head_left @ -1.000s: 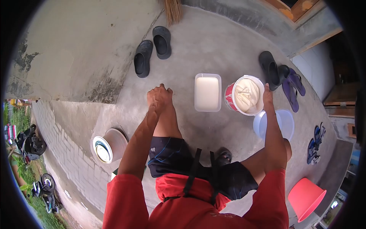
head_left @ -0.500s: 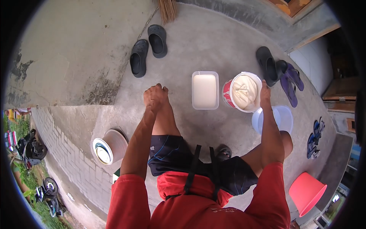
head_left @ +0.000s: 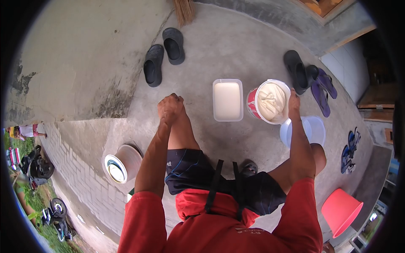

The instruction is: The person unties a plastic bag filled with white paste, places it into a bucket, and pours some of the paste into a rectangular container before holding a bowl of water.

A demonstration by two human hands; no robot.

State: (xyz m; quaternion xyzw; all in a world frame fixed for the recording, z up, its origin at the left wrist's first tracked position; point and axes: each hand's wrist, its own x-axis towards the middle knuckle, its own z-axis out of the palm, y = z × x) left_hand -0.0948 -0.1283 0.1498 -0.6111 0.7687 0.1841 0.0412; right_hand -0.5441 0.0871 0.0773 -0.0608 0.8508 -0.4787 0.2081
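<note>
My left hand (head_left: 170, 105) rests on my left knee with its fingers curled in, and I see nothing in it. With my right hand (head_left: 294, 103) I grip the right rim of a white and red bucket (head_left: 252, 102), which leans toward me. Inside the bucket lies a pale, cream-coloured folded mass (head_left: 271, 101); whether it is cloth or something soft I cannot make out. Left of the bucket, apart from it, a clear rectangular plastic container (head_left: 228, 119) holds a smooth off-white liquid (head_left: 228, 99). A translucent bluish tub (head_left: 316, 128) sits partly behind my right forearm.
Dark clogs (head_left: 153, 65) lie ahead to the left; another dark clog (head_left: 295, 69) and purple flip-flops (head_left: 321, 99) lie right of the bucket. A lidded pail (head_left: 128, 162) stands at left, a red bucket (head_left: 341, 211) at right. Motorbikes (head_left: 40, 166) and a person (head_left: 29, 130) are at far left.
Both hands stay where they were, the right one still on the bucket rim. The view shifts slightly, and a person has come into sight at the far left edge.
</note>
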